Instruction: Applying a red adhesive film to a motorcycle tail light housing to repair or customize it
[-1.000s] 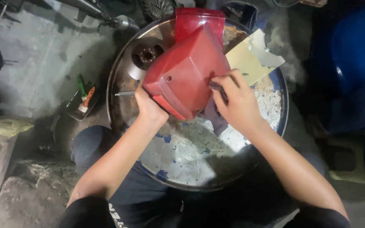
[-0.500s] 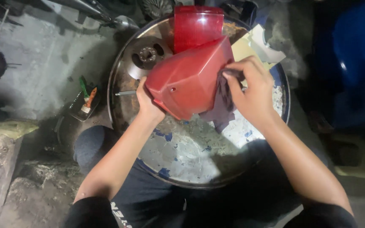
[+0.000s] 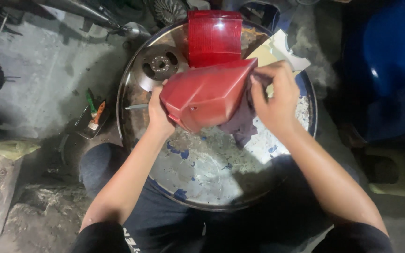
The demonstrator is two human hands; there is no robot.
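Observation:
A dark red plastic cover (image 3: pixel 209 96) is held over a round metal drum top (image 3: pixel 212 182) with flaking blue and white paint. My left hand (image 3: pixel 158 112) grips the cover's left edge. My right hand (image 3: pixel 273 98) presses a dark purple cloth (image 3: pixel 240 124) against the cover's right end. Behind the cover stands a bright red ribbed lens (image 3: pixel 214 37).
A round metal disc with holes (image 3: pixel 160 63) lies on the drum's far left. A pale cardboard piece (image 3: pixel 280 51) sits at the far right of the drum. A small tray with tools (image 3: pixel 92 119) rests on the concrete floor at left. A blue drum (image 3: pixel 390 51) stands at right.
The red cover has been turned and lowered so its long side lies more level. My right hand moved up with the cloth from the underside to the cover's right end.

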